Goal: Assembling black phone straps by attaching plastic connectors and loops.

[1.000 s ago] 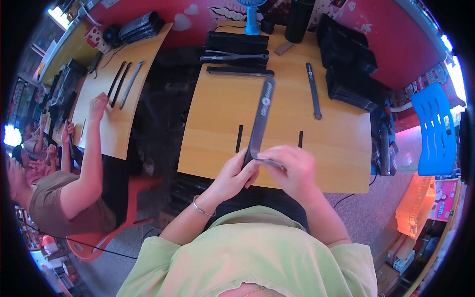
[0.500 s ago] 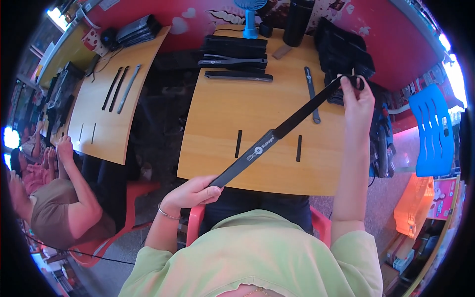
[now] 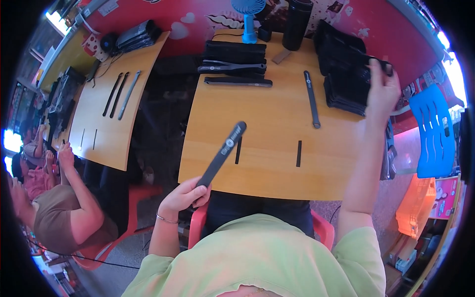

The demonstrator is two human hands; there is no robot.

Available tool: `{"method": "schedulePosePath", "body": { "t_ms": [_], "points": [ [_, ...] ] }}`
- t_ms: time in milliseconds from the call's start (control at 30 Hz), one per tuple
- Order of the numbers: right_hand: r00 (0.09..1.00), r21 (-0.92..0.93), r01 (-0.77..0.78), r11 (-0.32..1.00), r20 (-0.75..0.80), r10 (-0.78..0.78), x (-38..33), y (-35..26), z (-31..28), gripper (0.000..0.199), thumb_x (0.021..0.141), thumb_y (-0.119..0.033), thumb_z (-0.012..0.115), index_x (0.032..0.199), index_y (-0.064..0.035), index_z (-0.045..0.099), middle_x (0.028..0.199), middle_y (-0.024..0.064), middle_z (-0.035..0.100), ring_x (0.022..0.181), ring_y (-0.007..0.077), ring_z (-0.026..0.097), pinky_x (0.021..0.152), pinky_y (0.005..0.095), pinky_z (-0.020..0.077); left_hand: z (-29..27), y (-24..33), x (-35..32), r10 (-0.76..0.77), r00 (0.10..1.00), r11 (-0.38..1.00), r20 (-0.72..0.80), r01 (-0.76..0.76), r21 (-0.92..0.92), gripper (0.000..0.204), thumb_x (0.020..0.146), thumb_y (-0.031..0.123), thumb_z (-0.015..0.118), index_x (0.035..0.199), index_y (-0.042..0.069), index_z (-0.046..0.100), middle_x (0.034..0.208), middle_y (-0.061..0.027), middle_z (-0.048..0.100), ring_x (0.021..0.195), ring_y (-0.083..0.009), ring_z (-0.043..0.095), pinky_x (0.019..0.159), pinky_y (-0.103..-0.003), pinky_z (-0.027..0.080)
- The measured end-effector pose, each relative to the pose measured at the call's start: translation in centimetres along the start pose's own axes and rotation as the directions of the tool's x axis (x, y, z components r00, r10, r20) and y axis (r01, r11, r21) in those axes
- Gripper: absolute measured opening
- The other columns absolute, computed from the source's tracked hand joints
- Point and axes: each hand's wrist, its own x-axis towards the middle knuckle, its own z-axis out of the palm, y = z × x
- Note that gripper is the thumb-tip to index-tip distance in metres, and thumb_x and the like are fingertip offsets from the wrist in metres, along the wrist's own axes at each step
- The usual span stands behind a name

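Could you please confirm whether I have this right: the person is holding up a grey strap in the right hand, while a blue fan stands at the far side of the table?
Not quite: the head view shows the grey strap held up in the left hand, not the right hand. The blue fan does stand at the far side of the table.

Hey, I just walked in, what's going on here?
The person's left hand grips a flat dark-grey strap with a rounded tip over the light-brown wooden table. The right hand is raised near the stacked flat black pieces; whether it holds the small dark bit there is unclear. Two short thin black strips lie on the table.
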Motion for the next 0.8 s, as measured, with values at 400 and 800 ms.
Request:
{"method": "schedulePosePath", "body": {
  "t_ms": [400, 800],
  "points": [
    [0.559, -0.223, 0.301, 0.927, 0.829, 0.018, -14.0, 7.4, 1.0, 0.025, 0.082, -0.003, 0.056, 0.103, -0.0121, 0.067, 0.106, 0.0044, 0.067, 0.095, 0.0237, 0.064, 0.079, 0.0338, 0.0511, 1.7, -0.7, 2.1, 0.123, 0.989, 0.986, -0.077, -0.131, -0.105, 0.031, 0.098, 0.031, 0.045, 0.087, 0.002, 0.047, 0.06, -0.0019, 0.045, 0.048, -0.0084, 0.041, 0.045, -0.021, 0.032],
    [0.768, -0.527, 0.24, 0.815, 0.617, 0.172, -13.7, 9.7, -0.8, 0.021, 0.088, -0.018, 0.056, 0.105, -0.0116, 0.066, 0.111, 0.0047, 0.064, 0.092, 0.0259, 0.063, 0.078, 0.0352, 0.0512, 2.5, -1.2, 2.9, 0.091, 0.989, 0.977, -0.118, -0.112, -0.183, 0.027, 0.099, 0.032, 0.045, 0.089, 0.006, 0.046, 0.062, -0.0002, 0.046, 0.051, -0.0076, 0.042, 0.046, -0.02, 0.03]
  ]
}}
